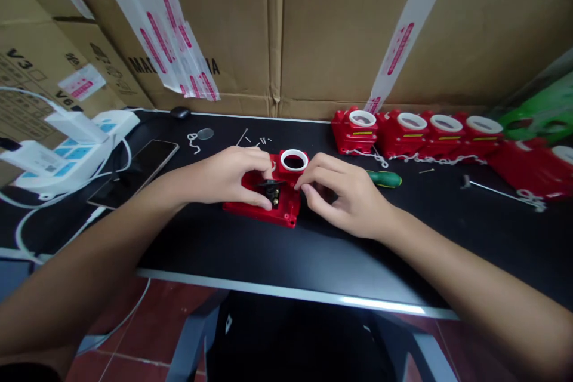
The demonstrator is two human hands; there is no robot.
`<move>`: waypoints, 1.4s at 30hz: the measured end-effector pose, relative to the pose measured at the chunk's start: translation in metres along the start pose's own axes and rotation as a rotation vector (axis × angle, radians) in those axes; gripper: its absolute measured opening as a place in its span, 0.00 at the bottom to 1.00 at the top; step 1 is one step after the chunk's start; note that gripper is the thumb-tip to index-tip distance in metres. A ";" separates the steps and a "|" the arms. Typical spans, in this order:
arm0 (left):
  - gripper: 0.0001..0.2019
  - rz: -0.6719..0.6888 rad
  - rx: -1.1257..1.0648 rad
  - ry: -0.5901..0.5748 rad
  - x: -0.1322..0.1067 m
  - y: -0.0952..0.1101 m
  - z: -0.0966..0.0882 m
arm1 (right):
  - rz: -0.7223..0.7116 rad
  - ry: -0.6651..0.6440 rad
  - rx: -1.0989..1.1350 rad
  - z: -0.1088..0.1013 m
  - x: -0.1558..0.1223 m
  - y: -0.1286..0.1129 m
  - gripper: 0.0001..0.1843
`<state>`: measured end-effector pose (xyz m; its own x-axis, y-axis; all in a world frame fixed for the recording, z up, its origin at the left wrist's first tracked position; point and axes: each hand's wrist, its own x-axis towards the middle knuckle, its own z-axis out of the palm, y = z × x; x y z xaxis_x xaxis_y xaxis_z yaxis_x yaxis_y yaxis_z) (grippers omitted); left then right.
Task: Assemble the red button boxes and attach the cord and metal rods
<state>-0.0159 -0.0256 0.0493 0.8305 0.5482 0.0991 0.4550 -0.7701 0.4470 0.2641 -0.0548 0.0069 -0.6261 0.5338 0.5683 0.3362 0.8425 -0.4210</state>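
Observation:
A red housing (286,215) lies on the black table in front of me, its white ring (294,160) facing up at the far side. My left hand (233,176) reaches over its left part, thumb and fingers closed around a small black part with brass-coloured terminals (274,194). At the housing's right edge is my right hand (338,191), fingers curled and thumb drawn in close to them. Whatever those fingertips may pinch is too small to make out. Just beyond the right hand, the green handle of a screwdriver (385,178) sticks out.
Several red housings with white rings (412,121) stand along the back right, with white cords. Small screws (263,141) and a clear disc (206,133) lie at the back. A phone (134,173) and a power strip (120,125) with cables occupy the left. Cardboard boxes (322,30) rise behind.

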 end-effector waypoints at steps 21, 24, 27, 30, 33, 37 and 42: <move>0.22 0.011 -0.022 0.253 0.006 0.015 0.015 | -0.031 0.096 -0.045 -0.001 0.000 -0.010 0.08; 0.16 0.082 -0.017 0.303 0.002 0.017 0.004 | -0.072 0.091 -0.063 -0.001 0.001 -0.009 0.08; 0.12 0.091 -0.031 0.291 -0.001 0.015 -0.003 | -0.090 0.062 -0.055 -0.002 -0.001 -0.009 0.07; 0.09 0.050 -0.037 0.286 -0.001 0.012 -0.003 | -0.093 0.013 -0.046 -0.004 -0.001 -0.009 0.08; 0.08 0.036 -0.036 0.249 0.001 0.010 0.000 | -0.102 -0.013 -0.033 -0.006 0.000 -0.011 0.09; 0.08 0.043 -0.049 0.228 0.003 0.008 0.003 | -0.100 -0.019 -0.013 -0.006 0.002 -0.012 0.08; 0.08 0.065 -0.093 0.201 0.004 0.004 0.006 | -0.100 -0.047 0.017 -0.008 0.002 -0.009 0.05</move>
<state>-0.0086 -0.0282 0.0461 0.7720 0.5598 0.3012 0.3634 -0.7774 0.5134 0.2654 -0.0603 0.0177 -0.6882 0.4429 0.5747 0.2585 0.8898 -0.3762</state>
